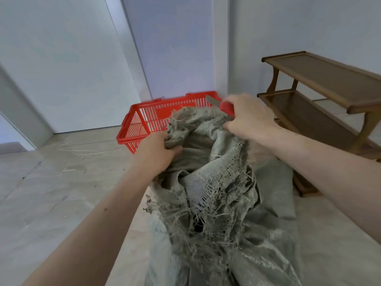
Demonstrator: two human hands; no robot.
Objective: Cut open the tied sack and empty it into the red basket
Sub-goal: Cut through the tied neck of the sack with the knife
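- On pale tiles: one frayed woven grey sack (216, 182), one slatted red plastic basket (144, 120).
- Left hand (156, 153) fingers clench sack's ragged mouth.
- Right hand (249, 118) fingers wrap red-handled knife (223, 105) and cloth.

The sack (216, 195) is grey-green woven cloth, frayed into loose threads along its torn edges, and its mouth gapes open at the top, dark inside. It stands crumpled on the floor, its lower part spreading out toward the near edge. The basket (136, 124) is red slatted plastic, upright on the floor just behind the sack, near the wall corner; the sack's raised mouth overlaps its near right side. What it holds cannot be seen.
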